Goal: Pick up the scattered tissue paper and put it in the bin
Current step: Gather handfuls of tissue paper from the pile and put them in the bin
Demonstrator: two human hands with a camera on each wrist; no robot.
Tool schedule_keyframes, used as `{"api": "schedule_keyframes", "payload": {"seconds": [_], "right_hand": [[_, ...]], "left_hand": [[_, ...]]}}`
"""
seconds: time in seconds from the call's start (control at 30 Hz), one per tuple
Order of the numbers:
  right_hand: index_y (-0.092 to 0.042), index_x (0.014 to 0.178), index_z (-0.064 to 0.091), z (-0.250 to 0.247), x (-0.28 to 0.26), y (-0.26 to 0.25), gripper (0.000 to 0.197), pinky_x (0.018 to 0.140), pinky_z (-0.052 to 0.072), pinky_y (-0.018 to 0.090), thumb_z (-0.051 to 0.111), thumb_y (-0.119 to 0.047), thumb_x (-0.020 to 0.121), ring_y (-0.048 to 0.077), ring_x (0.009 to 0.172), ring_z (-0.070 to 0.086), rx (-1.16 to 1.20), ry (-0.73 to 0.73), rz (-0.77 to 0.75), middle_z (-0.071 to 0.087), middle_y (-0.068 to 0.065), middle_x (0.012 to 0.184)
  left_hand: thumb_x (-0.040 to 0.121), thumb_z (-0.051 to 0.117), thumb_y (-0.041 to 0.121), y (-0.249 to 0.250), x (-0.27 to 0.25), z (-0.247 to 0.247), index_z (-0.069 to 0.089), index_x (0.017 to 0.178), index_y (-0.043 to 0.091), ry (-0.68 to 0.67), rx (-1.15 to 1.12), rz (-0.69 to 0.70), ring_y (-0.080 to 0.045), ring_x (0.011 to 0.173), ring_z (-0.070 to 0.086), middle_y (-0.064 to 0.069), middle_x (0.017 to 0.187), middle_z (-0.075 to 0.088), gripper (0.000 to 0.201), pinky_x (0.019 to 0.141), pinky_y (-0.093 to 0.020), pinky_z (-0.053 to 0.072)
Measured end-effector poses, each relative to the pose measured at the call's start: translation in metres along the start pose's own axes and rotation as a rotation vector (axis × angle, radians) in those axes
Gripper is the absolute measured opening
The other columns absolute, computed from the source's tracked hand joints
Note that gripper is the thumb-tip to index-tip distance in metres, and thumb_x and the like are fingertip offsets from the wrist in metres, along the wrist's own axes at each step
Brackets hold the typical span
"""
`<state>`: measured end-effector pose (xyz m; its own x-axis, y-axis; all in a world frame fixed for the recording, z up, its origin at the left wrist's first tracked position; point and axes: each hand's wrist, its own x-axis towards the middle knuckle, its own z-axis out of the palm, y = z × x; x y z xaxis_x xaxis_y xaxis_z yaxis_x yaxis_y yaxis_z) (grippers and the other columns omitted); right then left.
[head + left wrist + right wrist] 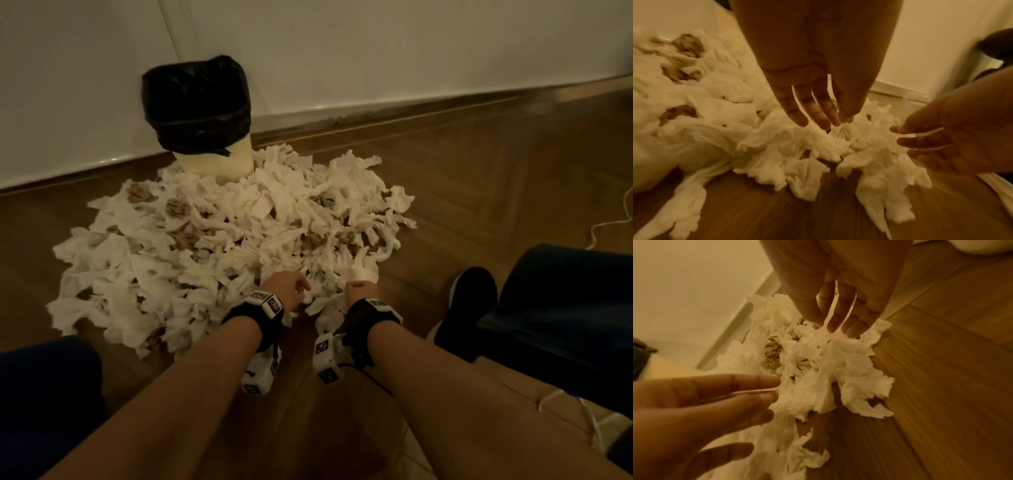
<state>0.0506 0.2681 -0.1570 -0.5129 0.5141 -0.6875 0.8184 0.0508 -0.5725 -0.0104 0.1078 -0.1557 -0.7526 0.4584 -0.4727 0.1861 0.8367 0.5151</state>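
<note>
A wide heap of crumpled white tissue paper [219, 246], with some brown scraps mixed in, covers the wooden floor in front of a cream bin [214, 164] lined with a black bag [195, 102]. My left hand [291, 291] reaches down at the heap's near edge, fingers straight and spread, tips touching the tissue [797, 146]. My right hand [363, 291] is just beside it, fingers also straight, tips on the tissue [828, 361]. Neither hand holds anything. In the left wrist view my right hand [941, 142] comes in from the right; in the right wrist view my left hand [705, 402] comes in from the left.
The bin stands against a white wall [376, 51] with a skirting board. My knees [565, 308] in dark trousers and a black shoe [469, 308] flank the heap. A white cable [613, 219] lies on the floor at the right. Bare wooden floor [496, 178] stretches right of the heap.
</note>
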Motion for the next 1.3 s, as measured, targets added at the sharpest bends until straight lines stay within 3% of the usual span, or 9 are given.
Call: {"api": "schedule_keyframes", "payload": {"seconds": [0.17, 0.37, 0.5, 0.6, 0.73, 0.87, 1.07, 1.2, 1.3], "right_hand": [[-0.019, 0.121, 0.053, -0.006, -0.004, 0.02, 0.029, 0.1, 0.043, 0.04, 0.051, -0.028, 0.093, 0.031, 0.119, 0.048, -0.101, 0.142, 0.047, 0.048, 0.01, 0.132], [-0.017, 0.112, 0.05, 0.004, -0.006, 0.043, 0.021, 0.094, 0.037, 0.038, 0.046, -0.017, 0.091, 0.03, 0.119, 0.04, -0.261, 0.269, -0.067, 0.043, 0.01, 0.129], [-0.017, 0.113, 0.052, 0.004, -0.008, 0.052, 0.022, 0.093, 0.039, 0.038, 0.048, -0.016, 0.092, 0.031, 0.118, 0.043, -0.234, 0.305, -0.011, 0.044, 0.011, 0.128], [-0.016, 0.113, 0.053, 0.003, -0.007, 0.053, 0.021, 0.092, 0.04, 0.038, 0.048, -0.016, 0.092, 0.031, 0.117, 0.044, -0.227, 0.322, -0.005, 0.045, 0.011, 0.127], [-0.016, 0.111, 0.053, 0.0, -0.003, 0.047, 0.021, 0.092, 0.041, 0.038, 0.046, -0.013, 0.092, 0.029, 0.116, 0.043, -0.216, 0.365, -0.075, 0.045, 0.011, 0.125], [-0.02, 0.126, 0.045, 0.001, -0.001, 0.037, 0.038, 0.096, 0.039, 0.038, 0.052, -0.017, 0.089, 0.029, 0.119, 0.037, -0.321, 0.422, -0.292, 0.039, 0.01, 0.132], [-0.035, 0.14, 0.033, 0.003, 0.011, 0.019, 0.056, 0.101, 0.038, 0.044, 0.056, -0.024, 0.09, 0.038, 0.133, 0.022, -0.666, 0.119, -0.391, 0.007, 0.005, 0.153], [-0.007, 0.122, 0.058, 0.001, 0.026, 0.008, 0.031, 0.098, 0.043, 0.035, 0.042, -0.005, 0.095, 0.033, 0.118, 0.048, -0.703, 0.104, -0.361, 0.038, 0.013, 0.138], [-0.004, 0.106, 0.068, -0.008, 0.035, 0.006, 0.027, 0.092, 0.048, 0.032, 0.044, -0.003, 0.093, 0.028, 0.108, 0.059, -0.413, 0.145, -0.279, 0.063, 0.014, 0.118]], "left_hand": [[0.081, 0.065, 0.039, 0.009, -0.002, 0.023, 0.049, 0.117, 0.027, -0.091, 0.246, 0.117, -0.023, 0.108, 0.05, -0.003, 0.121, 0.046, 0.041, 0.089, -0.034, 0.047], [0.07, 0.061, 0.063, 0.013, -0.012, 0.059, 0.034, 0.119, 0.038, 0.038, 0.46, 0.222, -0.028, 0.114, 0.043, -0.001, 0.13, 0.032, 0.061, 0.084, -0.041, 0.047], [0.077, 0.061, 0.057, 0.02, -0.007, 0.073, 0.031, 0.128, 0.039, -0.004, 0.533, 0.232, -0.032, 0.12, 0.039, -0.003, 0.139, 0.028, 0.062, 0.092, -0.044, 0.044], [0.089, 0.056, 0.041, 0.021, -0.001, 0.074, 0.04, 0.13, 0.021, -0.102, 0.543, 0.145, -0.03, 0.121, 0.041, -0.006, 0.134, 0.035, 0.049, 0.092, -0.042, 0.046], [0.093, 0.049, 0.016, 0.014, 0.006, 0.064, 0.049, 0.12, 0.007, -0.106, 0.304, 0.134, -0.028, 0.113, 0.05, -0.012, 0.123, 0.047, 0.029, 0.092, -0.036, 0.043], [0.09, 0.043, 0.002, 0.007, 0.002, 0.05, 0.035, 0.139, 0.016, 0.044, -0.058, 0.092, -0.031, 0.118, 0.048, -0.014, 0.133, 0.043, 0.051, 0.097, -0.037, 0.041], [0.087, 0.041, -0.005, 0.006, 0.002, 0.033, 0.06, 0.109, 0.013, 0.225, -0.274, -0.065, -0.03, 0.107, 0.051, -0.013, 0.126, 0.041, 0.034, 0.081, -0.028, 0.045], [0.088, 0.034, -0.004, 0.001, 0.001, 0.026, 0.06, 0.102, 0.019, 0.202, -0.459, -0.161, -0.024, 0.087, 0.056, -0.012, 0.121, 0.056, 0.037, 0.06, -0.029, 0.049], [0.089, 0.031, -0.005, 0.001, 0.004, 0.023, 0.061, 0.099, 0.016, 0.201, -0.634, -0.217, -0.019, 0.092, 0.051, -0.009, 0.127, 0.054, 0.037, 0.052, -0.022, 0.048]]}}
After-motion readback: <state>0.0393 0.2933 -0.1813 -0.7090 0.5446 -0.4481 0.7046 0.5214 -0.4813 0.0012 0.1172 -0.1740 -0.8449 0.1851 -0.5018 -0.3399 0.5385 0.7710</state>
